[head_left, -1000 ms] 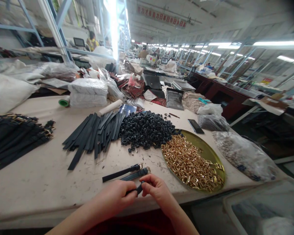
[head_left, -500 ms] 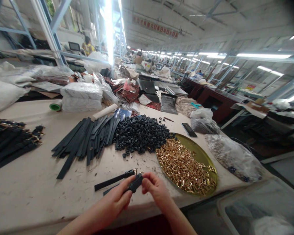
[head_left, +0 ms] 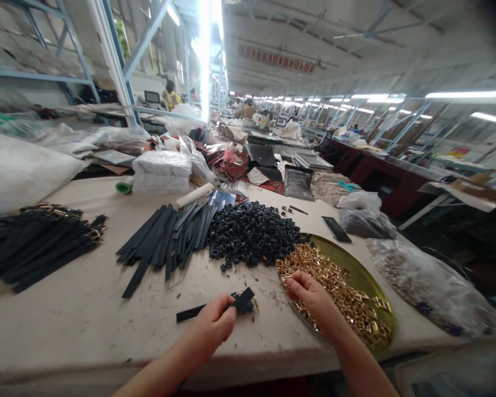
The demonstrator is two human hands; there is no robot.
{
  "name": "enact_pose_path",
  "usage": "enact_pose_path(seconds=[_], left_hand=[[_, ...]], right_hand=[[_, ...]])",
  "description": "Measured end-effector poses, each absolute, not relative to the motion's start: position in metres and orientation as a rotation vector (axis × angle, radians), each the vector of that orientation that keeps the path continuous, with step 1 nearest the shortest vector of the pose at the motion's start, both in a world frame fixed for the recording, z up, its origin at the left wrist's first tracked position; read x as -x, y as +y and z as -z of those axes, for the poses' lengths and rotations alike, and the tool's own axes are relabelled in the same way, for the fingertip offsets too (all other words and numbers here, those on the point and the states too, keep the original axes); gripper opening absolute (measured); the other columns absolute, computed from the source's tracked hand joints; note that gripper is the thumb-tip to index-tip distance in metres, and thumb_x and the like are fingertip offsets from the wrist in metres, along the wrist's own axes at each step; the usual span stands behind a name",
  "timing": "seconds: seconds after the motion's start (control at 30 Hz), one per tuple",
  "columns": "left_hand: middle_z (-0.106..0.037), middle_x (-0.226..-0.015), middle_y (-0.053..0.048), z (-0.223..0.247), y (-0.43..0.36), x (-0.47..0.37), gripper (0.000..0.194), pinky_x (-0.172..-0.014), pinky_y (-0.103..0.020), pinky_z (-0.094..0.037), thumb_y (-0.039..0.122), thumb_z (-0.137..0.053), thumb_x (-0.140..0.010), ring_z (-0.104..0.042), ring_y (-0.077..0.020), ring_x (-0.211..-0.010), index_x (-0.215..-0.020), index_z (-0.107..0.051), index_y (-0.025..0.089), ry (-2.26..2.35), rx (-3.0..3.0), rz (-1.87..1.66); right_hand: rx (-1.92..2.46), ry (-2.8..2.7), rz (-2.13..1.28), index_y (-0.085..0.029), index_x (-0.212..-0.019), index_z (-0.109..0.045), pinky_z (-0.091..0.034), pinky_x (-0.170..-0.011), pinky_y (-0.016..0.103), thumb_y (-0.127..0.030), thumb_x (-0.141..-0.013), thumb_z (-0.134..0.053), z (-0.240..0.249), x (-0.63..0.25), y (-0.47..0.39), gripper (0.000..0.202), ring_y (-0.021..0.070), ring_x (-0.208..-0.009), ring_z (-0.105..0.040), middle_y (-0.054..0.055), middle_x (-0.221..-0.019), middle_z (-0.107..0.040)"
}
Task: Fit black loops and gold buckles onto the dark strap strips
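Note:
My left hand (head_left: 217, 320) is closed on a black strap (head_left: 243, 299) near the table's front edge. Gold buckle parts show just beyond its fingers, beside another dark strap end (head_left: 190, 313) at the left. Over the left rim of a round brass tray (head_left: 339, 253), my right hand (head_left: 303, 286) has thumb and fingers pinched at the gold buckles (head_left: 347, 303); a small gold piece seems to be at the fingertips. A heap of small black loops (head_left: 254, 231) lies behind the hands, and loose black straps (head_left: 165, 237) fan out left of it.
Straps with buckles (head_left: 45, 242) are piled at the far left. A phone (head_left: 335, 229) and a plastic bag of parts (head_left: 425, 281) lie to the right. Wrapped packs (head_left: 161, 171) and a white roll (head_left: 194, 194) stand at the back. People sit in the distance.
My right hand has left the strap and moved right to the buckle tray. My left hand still holds a strap, whose end now points up and right. The view has shifted slightly.

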State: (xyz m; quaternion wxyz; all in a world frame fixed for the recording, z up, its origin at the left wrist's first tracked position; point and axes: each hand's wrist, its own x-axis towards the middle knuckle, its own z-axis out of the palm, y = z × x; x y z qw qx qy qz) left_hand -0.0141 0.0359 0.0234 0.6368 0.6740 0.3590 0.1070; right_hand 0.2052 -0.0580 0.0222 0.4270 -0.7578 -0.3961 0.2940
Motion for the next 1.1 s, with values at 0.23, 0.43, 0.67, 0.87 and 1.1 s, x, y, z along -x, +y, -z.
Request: enact_pose_path(seconds=[0.23,0.43,0.67,0.87,1.1], left_hand=[[-0.049,-0.064,0.003,-0.036,0.044,0.007,0.026,-0.052,-0.02,-0.032,0.041,-0.049,-0.073,-0.042,-0.011,-0.059,-0.077,-0.053,0.015,0.782,-1.755,-0.253],[-0.046,-0.059,0.004,-0.025,0.045,0.017,0.024,-0.051,-0.02,-0.03,0.037,-0.049,-0.073,-0.04,-0.01,-0.057,-0.074,-0.055,0.014,0.861,-1.761,-0.219],[-0.045,-0.055,0.005,-0.023,0.043,0.019,0.023,-0.045,-0.019,-0.026,0.036,-0.05,-0.073,-0.038,-0.008,-0.05,-0.07,-0.054,0.014,0.832,-1.767,-0.197],[-0.05,-0.056,0.004,-0.022,0.038,0.023,0.025,-0.048,-0.019,-0.03,0.038,-0.048,-0.076,-0.041,-0.0087,-0.051,-0.071,-0.053,0.014,0.874,-1.759,-0.31],[-0.053,-0.061,0.003,-0.019,0.035,0.022,0.019,-0.051,-0.02,-0.031,0.032,-0.049,-0.075,-0.044,-0.0101,-0.055,-0.076,-0.056,0.014,0.82,-1.771,-0.248]], right_hand=[[1.445,-0.918,-1.212,-0.016,-0.089,-0.058,-0.041,-0.053,0.022,-0.045,-0.076,-0.053,-0.026,-0.131,-0.053,0.032,0.0082,-0.056,-0.05,-0.002,-0.064,-0.054],[1.454,-1.055,-1.191,-0.02,-0.105,-0.05,-0.039,-0.049,0.021,-0.036,-0.082,-0.045,-0.017,-0.109,-0.051,0.029,0.0074,-0.05,-0.048,-0.005,-0.062,-0.046],[1.465,-0.954,-1.163,-0.019,-0.103,-0.051,-0.037,-0.05,0.021,-0.039,-0.076,-0.052,-0.014,-0.11,-0.05,0.034,0.008,-0.054,-0.045,-0.001,-0.072,-0.053],[1.206,-0.738,-1.452,-0.02,-0.112,-0.044,-0.035,-0.048,0.021,-0.039,-0.071,-0.06,-0.009,-0.098,-0.054,0.048,0.0062,-0.05,-0.043,-0.001,-0.072,-0.055],[1.355,-0.678,-1.109,-0.017,-0.09,-0.058,-0.038,-0.05,0.022,-0.039,-0.068,-0.065,0.008,-0.096,-0.053,0.032,0.0084,-0.053,-0.048,-0.003,-0.059,-0.055]])
